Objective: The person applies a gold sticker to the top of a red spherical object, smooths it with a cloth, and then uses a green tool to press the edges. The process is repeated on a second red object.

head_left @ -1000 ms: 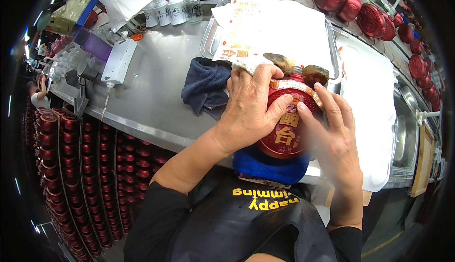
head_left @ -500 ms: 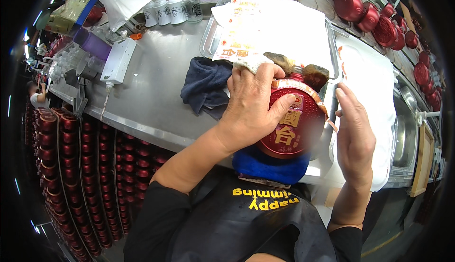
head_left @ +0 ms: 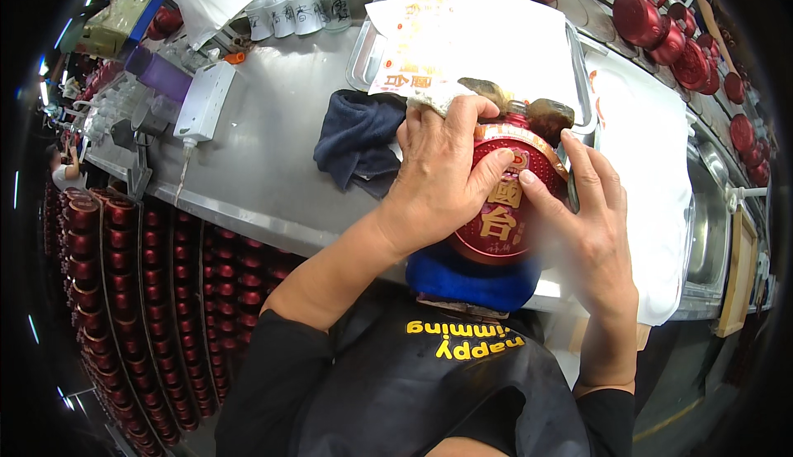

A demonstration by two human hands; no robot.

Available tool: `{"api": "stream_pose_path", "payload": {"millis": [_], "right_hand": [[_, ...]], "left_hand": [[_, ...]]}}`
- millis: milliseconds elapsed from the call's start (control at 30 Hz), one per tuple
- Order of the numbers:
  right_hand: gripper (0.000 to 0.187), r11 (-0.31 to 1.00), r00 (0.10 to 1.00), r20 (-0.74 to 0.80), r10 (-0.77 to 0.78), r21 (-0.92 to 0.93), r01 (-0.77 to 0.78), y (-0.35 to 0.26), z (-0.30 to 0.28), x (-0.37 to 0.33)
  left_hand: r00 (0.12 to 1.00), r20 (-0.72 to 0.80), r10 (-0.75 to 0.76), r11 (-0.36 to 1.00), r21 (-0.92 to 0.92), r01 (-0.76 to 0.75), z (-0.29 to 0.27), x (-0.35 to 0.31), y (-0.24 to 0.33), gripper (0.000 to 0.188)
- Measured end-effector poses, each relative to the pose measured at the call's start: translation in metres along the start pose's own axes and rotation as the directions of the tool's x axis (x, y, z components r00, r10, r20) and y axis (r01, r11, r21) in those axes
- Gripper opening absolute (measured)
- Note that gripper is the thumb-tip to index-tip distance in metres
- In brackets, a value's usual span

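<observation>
A round, flat red bottle with gold characters on its face leans on a blue pad, its neck pointing away from me. A patterned gold-and-white decal strip curves along its shoulder. My left hand grips the bottle's left side, thumb on the face and index finger bent over the edge. A whitish cloth shows at its other fingertips. My right hand holds the right side, thumb on the face near the left thumb, fingers along the edge. Two dark brown, worn blocks flank the neck.
White decal sheets lie on a metal tray behind the bottle. To the left are a dark blue cloth, a white box with a nozzle and several small labelled bottles. More red bottles stand at the back right.
My right hand has moved left from beside the bottle onto its right side and face. The loose right end of the decal strip now lies under its fingers. The left hand keeps its hold.
</observation>
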State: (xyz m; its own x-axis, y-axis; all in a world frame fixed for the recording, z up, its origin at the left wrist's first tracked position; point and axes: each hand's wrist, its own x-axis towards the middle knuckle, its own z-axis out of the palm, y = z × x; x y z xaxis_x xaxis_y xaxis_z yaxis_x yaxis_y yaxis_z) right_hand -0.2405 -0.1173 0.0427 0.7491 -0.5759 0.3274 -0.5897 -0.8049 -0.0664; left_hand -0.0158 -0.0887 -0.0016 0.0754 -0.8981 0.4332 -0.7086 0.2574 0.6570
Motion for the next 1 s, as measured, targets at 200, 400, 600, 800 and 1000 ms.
{"api": "stream_pose_path", "payload": {"millis": [200, 400, 600, 800, 1000], "right_hand": [[0.048, 1.0, 0.998, -0.055, -0.017, 0.007, 0.017, -0.007, 0.002, 0.001], [0.045, 0.999, 0.999, -0.043, 0.002, -0.039, -0.004, -0.007, -0.003, -0.004], [0.046, 0.999, 0.99, -0.135, 0.039, 0.042, -0.034, 0.001, 0.0, -0.016], [0.05, 0.989, 0.971, -0.229, 0.068, 0.14, -0.036, 0.012, 0.008, -0.027], [0.046, 0.985, 0.967, -0.231, 0.109, 0.155, -0.074, 0.011, 0.001, -0.037]], "left_hand": [[1.0, -0.006, -0.012, 1.0, -0.002, 0.012, -0.002, -0.002, 0.0, 0.052], [1.0, 0.001, -0.01, 1.0, -0.012, 0.01, 0.0, -0.005, -0.004, 0.057], [0.924, -0.121, 0.361, 0.932, 0.061, -0.356, -0.023, -0.024, -0.015, 0.051], [0.858, 0.234, 0.458, 0.759, 0.399, -0.514, -0.029, -0.047, -0.001, 0.051], [0.852, 0.282, 0.441, 0.746, 0.412, -0.523, -0.024, -0.033, 0.002, 0.057]]}}
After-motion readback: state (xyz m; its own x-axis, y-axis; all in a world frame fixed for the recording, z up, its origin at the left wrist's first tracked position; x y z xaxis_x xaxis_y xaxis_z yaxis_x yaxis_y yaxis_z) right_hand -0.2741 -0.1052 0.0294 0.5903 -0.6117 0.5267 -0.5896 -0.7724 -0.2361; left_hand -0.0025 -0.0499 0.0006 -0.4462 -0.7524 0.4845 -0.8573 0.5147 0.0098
